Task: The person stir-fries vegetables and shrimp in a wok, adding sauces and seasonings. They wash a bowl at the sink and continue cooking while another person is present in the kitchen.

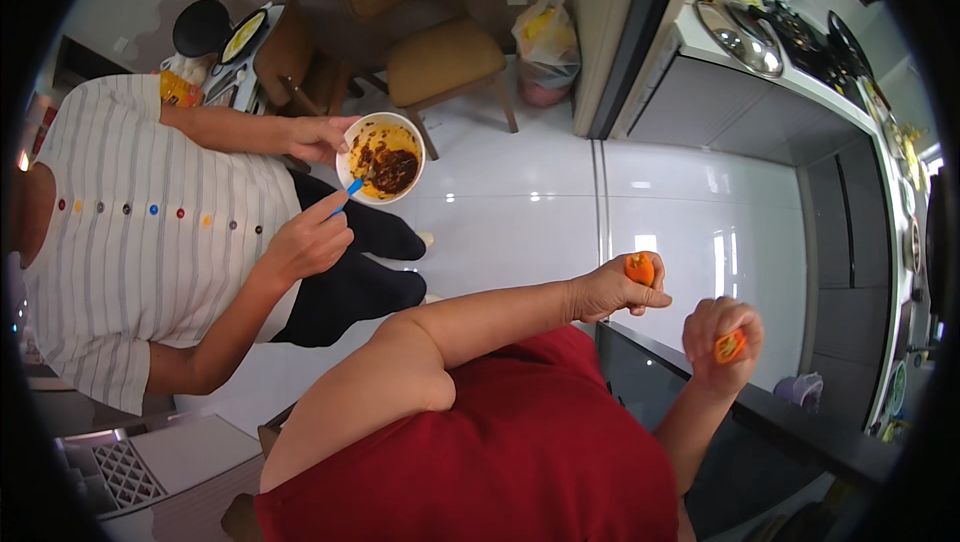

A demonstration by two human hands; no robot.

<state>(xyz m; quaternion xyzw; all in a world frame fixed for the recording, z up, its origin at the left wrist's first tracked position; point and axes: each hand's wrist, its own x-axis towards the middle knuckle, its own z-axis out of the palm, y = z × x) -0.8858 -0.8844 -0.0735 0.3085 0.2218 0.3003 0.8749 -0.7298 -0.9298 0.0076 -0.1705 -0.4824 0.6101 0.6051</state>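
My left hand (619,291) is closed around a piece of orange vegetable (639,269), whose rough, broken end shows above the fingers. To its right, my right hand (724,347) grips a second orange piece (730,347) with a paler inside visible. The two hands are apart, held out over the floor in front of my red top (525,444). Which vegetable the pieces come from is hard to tell, since the fingers cover most of them.
Facing me, another person holds a white bowl (414,180) of dark red-brown sauce and a blue-handled utensil (355,187). A brown chair (446,58) and a filled plastic bag (546,43) stand by the wall. A kitchen counter (817,96) carries a metal lid (739,36).
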